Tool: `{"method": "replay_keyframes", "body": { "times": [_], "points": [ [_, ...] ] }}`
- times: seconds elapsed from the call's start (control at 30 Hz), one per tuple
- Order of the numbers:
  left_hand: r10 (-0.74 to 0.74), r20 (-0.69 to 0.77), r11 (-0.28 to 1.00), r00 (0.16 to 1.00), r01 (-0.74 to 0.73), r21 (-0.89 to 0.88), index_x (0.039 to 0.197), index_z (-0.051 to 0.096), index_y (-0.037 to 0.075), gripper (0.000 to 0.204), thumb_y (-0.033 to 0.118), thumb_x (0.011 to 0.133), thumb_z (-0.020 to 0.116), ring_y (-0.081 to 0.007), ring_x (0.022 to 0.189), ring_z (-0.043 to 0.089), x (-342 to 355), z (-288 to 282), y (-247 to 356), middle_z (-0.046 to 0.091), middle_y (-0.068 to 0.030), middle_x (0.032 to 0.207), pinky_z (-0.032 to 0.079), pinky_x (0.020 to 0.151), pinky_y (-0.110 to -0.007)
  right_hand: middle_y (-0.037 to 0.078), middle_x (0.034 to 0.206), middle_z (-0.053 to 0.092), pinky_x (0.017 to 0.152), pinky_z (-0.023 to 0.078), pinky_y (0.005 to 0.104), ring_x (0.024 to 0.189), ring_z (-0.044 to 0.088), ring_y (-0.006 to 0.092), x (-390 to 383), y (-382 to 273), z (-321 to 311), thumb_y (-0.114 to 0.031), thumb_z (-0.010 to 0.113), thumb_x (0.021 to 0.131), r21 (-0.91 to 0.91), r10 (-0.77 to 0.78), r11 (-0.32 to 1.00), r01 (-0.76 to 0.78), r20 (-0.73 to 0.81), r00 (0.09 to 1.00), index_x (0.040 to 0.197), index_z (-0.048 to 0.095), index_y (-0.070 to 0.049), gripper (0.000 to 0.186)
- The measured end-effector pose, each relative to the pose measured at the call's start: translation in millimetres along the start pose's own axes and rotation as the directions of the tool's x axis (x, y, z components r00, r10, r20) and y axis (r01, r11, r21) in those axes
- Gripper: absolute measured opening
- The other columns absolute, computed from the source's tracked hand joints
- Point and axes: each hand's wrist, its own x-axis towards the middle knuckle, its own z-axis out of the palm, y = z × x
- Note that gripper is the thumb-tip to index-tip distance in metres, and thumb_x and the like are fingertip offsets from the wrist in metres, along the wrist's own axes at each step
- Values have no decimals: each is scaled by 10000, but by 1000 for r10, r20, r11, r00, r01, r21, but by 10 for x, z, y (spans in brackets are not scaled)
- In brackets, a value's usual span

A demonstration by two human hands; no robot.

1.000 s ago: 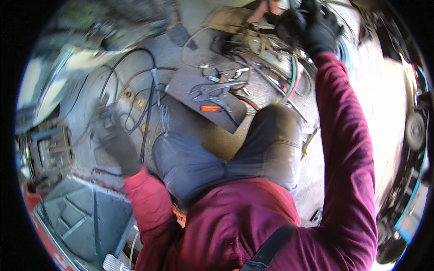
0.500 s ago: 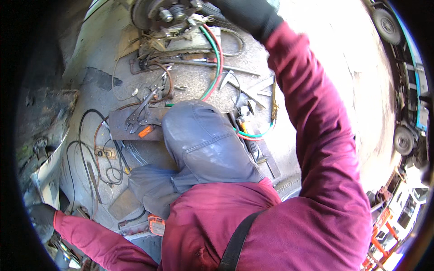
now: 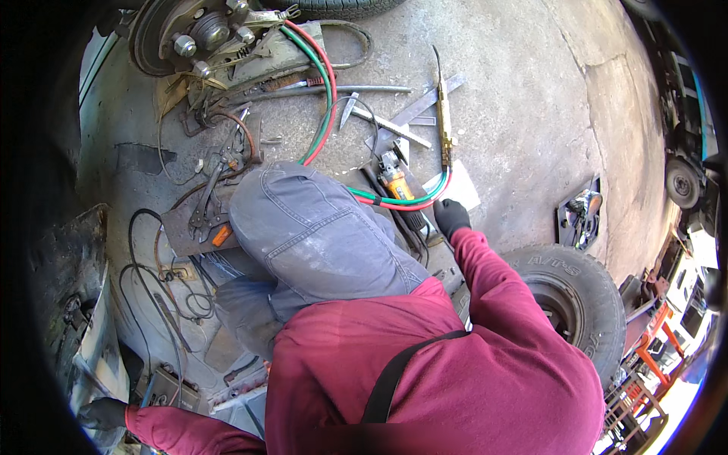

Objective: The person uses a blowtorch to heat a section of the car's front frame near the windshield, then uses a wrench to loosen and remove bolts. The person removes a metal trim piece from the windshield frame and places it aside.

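Right hand [image 3: 453, 216]'s by the hoses [image 3: 409, 202], fingers curled, can't tell if gripping. Left hand [image 3: 104, 414]'s by a metal panel [image 3: 106, 373], grip unclear. Pliers [image 3: 203, 206] are on the plate [image 3: 179, 230].

Gloved hands, two: one left hand [image 3: 104, 414], one right hand [image 3: 453, 218]. Thin hoses, two: one green hose [image 3: 311, 53], one red hose [image 3: 324, 54]. Brass torch [image 3: 444, 117], one. Angle grinder [image 3: 395, 182], one. Hammer [image 3: 349, 110], one. Orange handle [image 3: 222, 236], one. Wheel hub [image 3: 211, 30], one; its nuts [image 3: 184, 45], four that I can see from here. Large tyres near the person, two: one tyre on a rim [image 3: 597, 303], one tyre showing tread [image 3: 337, 10]. Black shoulder strap [image 3: 398, 383], one. Outlet box [image 3: 180, 271], one. Pliers [image 3: 203, 214], overlapping: I cannot settle their number.
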Motion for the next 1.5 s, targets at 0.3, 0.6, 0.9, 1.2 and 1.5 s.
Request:
{"method": "replay_keyframes", "body": {
  "times": [0.3,0.6,0.9,1.2,1.5],
  "points": [
    [184,-137,742,973,-46,669,1577,461,114,533,143,1056,570,-335,1304,643,-293,-287,103,469,-154,1632,578,925,-457,211,957,752,857,578,472,900,741,347,158,207,520,-570,542,974,-303,-291,860,410,367,883,993,780,6,624],
    [-120,-312,976,943,54,-212,1627,367,4,530,173,1133,457,-313,1555,379,-356,-466,1049,397,-185,1678,289,1276,-417,160,922,777,793,558,377,838,743,252,-151,-2778,-1839,-188,616,1028,341,-661,514,787,-427,617,1053,752,10,241],
    [-139,-352,969,926,55,-240,1589,416,-6,517,133,1094,470,-343,1512,437,-424,-527,1014,436,-198,1645,332,1255,-429,174,1181,715,980,521,428,1122,676,360,-3426,-5217,-3846,-26,712,939,-496,-560,-411,765,-525,-641,1270,680,-21,332],
    [-181,-326,958,928,91,-273,1590,442,3,535,214,1099,471,-366,1533,398,-430,-601,991,409,-218,1658,303,1274,-439,253,1262,683,1055,505,513,1210,645,452,-5416,-7209,-4021,-469,700,973,-794,-470,-385,471,-271,-840,1463,572,-82,637],
    [-229,-281,944,932,142,-298,1566,467,-2,560,263,1072,464,-361,1538,389,-402,-610,936,414,-222,1653,304,1272,-436,259,1327,702,1075,514,470,1227,677,420,-5679,-8334,-3939,-449,587,1047,-689,-759,-377,619,-153,-633,1456,619,-87,547]
  ]
}}
